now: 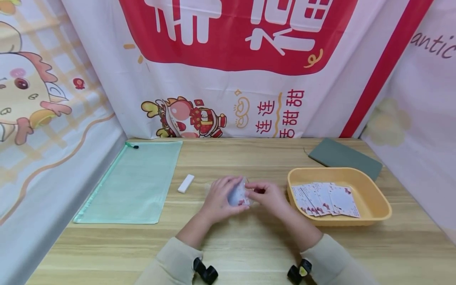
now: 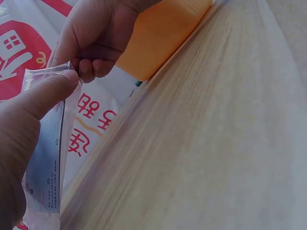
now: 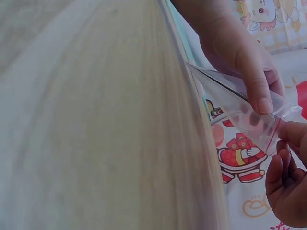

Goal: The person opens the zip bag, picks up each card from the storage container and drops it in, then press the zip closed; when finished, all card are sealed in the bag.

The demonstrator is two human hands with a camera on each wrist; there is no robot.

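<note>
A clear zip bag (image 1: 236,194) with a printed card inside is held above the middle of the table. My left hand (image 1: 217,202) grips the bag from the left, its thumb lying across the bag in the left wrist view. With thumb and fingers, my right hand (image 1: 269,198) pinches the bag's top edge by the red seal line. In the left wrist view, small dark lettering shows on the card (image 2: 44,163) through the plastic. Seen from the right wrist, the plastic bag (image 3: 235,103) slants between the two hands.
A yellow tray (image 1: 370,209) at the right holds several printed cards (image 1: 343,201). Behind it lies a dark green notebook (image 1: 345,156). On the left are a mint zip pouch (image 1: 132,182) and a small white block (image 1: 186,183). Printed cloth (image 1: 221,85) hangs along the table's back.
</note>
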